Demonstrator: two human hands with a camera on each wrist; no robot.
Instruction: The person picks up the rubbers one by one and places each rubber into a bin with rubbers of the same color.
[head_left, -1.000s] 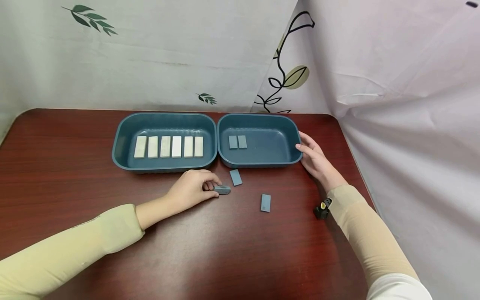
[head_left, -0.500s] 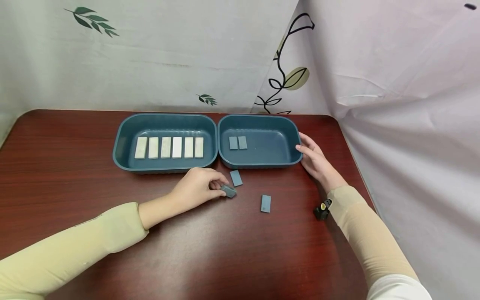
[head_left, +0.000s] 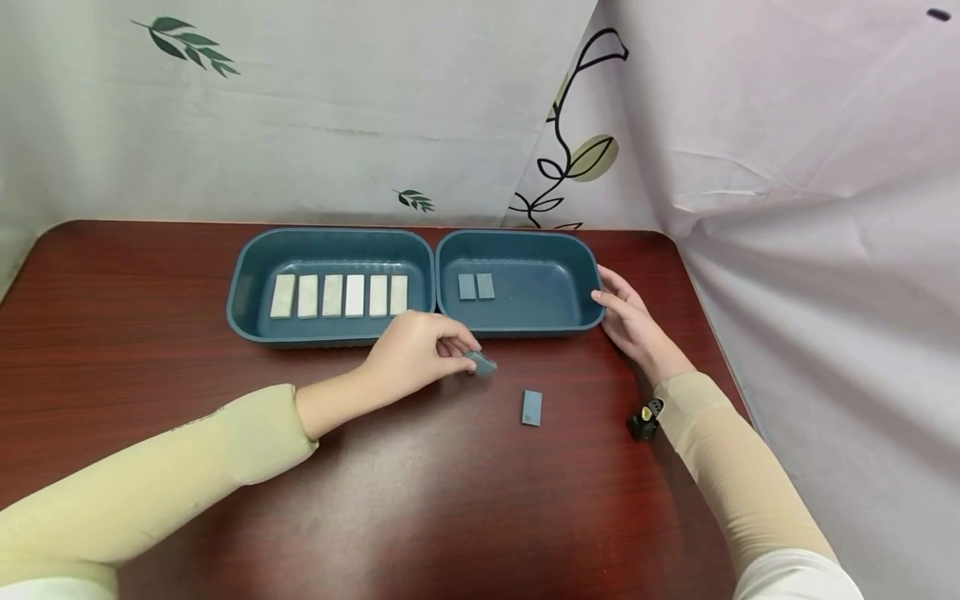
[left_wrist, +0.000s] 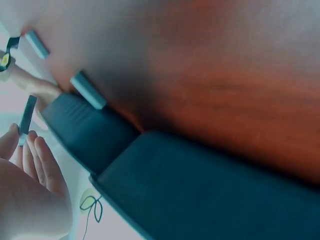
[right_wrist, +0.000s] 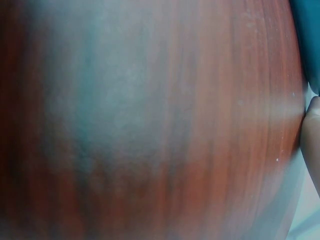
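Note:
My left hand pinches a small blue-grey rectangular block between thumb and fingers, in front of the right bin's near wall. The left wrist view shows this block tilted up from the fingertips. A second such block lies on the table close to the bins; in the head view the left hand and its block hide it. Farther right lies another blue-grey block. My right hand holds the right end of the right blue bin, thumb at the rim. Two blue-grey blocks lie inside this bin.
Against it on the left stands a matching blue bin with a row of several white blocks. Both bins are near the back edge of the dark red wooden table. White cloth hangs behind and to the right.
My left hand has moved right and toward the bins with the pinched block, now covering the block that lay before the right bin. The right hand stays at its bin.

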